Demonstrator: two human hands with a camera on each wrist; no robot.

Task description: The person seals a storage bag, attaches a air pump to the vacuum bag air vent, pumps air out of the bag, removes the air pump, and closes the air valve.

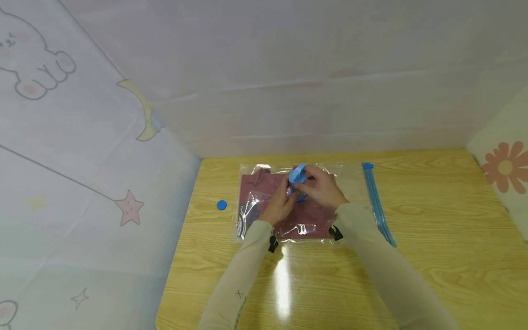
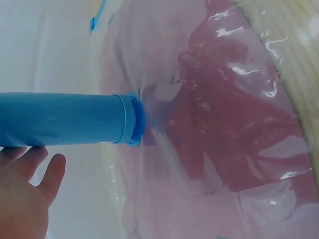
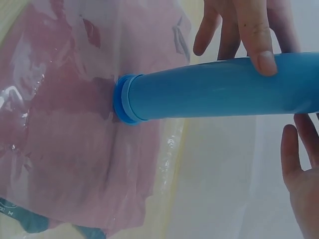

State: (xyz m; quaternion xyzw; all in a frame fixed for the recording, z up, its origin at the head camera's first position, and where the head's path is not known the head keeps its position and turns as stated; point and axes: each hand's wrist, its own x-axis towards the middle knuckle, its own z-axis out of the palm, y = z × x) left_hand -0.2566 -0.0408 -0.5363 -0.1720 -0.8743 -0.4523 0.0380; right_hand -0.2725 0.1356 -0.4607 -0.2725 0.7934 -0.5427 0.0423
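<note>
The left hand [image 1: 277, 207] grips the barrel of the blue pump [image 2: 60, 119], and in the right wrist view we see its thumb laid against the side. The right hand [image 1: 325, 189] holds the pump near its top, thumb and fingers about the light-blue handle [image 1: 298, 170]; how firm that hold is, we cannot tell. The pump stands with its flared base touching the clear bag [image 1: 350, 183], over the folded maroon garment [image 1: 307, 225] inside, on the wooden table [image 1: 437, 201].

That contact is what we would watch. If one hand pushes sideways harder than the other, we think the tall pump could lean and its base lift from the film on one side, letting air slip past. The base hides what lies under it, so we cannot tell whether it sits squarely. The film is wrinkled, and a fold caught beneath the rim could do the same harm. At the bag's right end runs the blue zipper strip [image 1: 374, 197]; a gap there, too small for us to make out, would leak too. The blue disc [image 1: 221, 205] lies beside the bag on the left, where a sleeve could knock it away.
</note>
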